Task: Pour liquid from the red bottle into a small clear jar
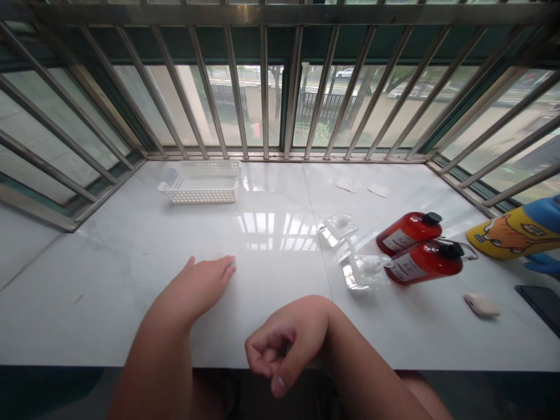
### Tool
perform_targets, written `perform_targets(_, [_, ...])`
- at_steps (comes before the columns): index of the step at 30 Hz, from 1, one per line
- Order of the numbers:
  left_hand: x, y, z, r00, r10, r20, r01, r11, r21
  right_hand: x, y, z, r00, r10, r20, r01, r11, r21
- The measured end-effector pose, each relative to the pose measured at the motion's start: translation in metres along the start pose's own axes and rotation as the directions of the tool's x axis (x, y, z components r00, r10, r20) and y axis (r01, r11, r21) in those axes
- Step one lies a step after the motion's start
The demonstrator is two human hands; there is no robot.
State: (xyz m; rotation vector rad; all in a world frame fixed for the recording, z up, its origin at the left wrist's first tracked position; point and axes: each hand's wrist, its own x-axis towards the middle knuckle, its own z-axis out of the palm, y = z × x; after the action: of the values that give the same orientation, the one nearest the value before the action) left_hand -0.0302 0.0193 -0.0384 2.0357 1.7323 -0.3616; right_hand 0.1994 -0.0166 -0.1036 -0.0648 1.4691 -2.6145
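Note:
My left hand (203, 286) rests on the white tabletop (280, 274), back up, with its fingers stretched toward the right and partly hidden behind the hand. Nothing shows in its grasp. Over the table's front edge, my right hand (289, 341) is turned at the wrist with its fingers curled into the palm. Whatever may be inside that closed hand is hidden. To the right of both hands lie clear plastic packages (363, 271) with silvery parts, beside two red bottles with black caps (424, 262).
A white perforated basket (203, 195) stands at the back left. Two thin whitish pieces (380, 190) lie at the back right. A yellow and blue container (516, 230), a beige case (481, 304) and a dark phone (540, 303) are at the right. Metal bars (264, 93) border the table.

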Motion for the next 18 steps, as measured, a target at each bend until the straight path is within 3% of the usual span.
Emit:
perform_targets(3, [-0.002,-0.029,-0.004,0.983,-0.182,-0.014,0.182,0.983,-0.011,0.000,-0.001,0.000,1.000,-0.006,-0.009,0.005,1.000,-0.015])
perform_targets(6, [0.000,-0.035,-0.002,0.974,-0.226,-0.032,0.222,0.969,-0.104,-0.001,0.001,-0.001,1.000,-0.020,-0.007,0.019,1.000,-0.019])
perform_targets(11, [0.016,-0.006,0.007,0.971,-0.229,-0.061,0.220,0.967,-0.128,-0.001,0.003,-0.001,0.999,-0.036,-0.014,0.036,0.999,-0.008])
perform_targets(18, [0.075,0.046,0.013,0.984,-0.006,-0.176,-0.013,0.994,-0.108,0.000,-0.002,0.002,1.000,-0.013,0.016,0.013,1.000,-0.002])
